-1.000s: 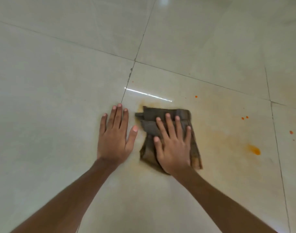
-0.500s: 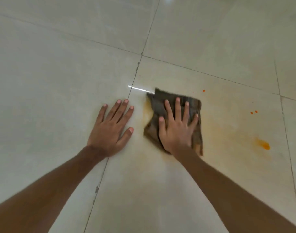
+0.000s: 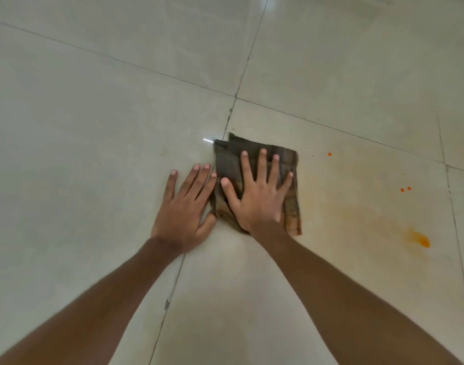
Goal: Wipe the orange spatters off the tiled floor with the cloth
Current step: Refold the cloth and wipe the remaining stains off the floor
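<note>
- Two flat palms, fingers spread: right hand (image 3: 257,198) presses cloth (image 3: 227,162) onto floor (image 3: 94,127); left hand (image 3: 183,206) rests just beside.
- Step: wiping; orange spatters (image 3: 418,238) right of right hand likely need a rightward sweep.

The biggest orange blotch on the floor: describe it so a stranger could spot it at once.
Start at the brown cloth pressed under the right hand on the tiled floor. Look right across the same tile, near its right grout line, to the orange blotch. Unlike the tiny round dots above, it is a smeared, elongated patch.
</note>
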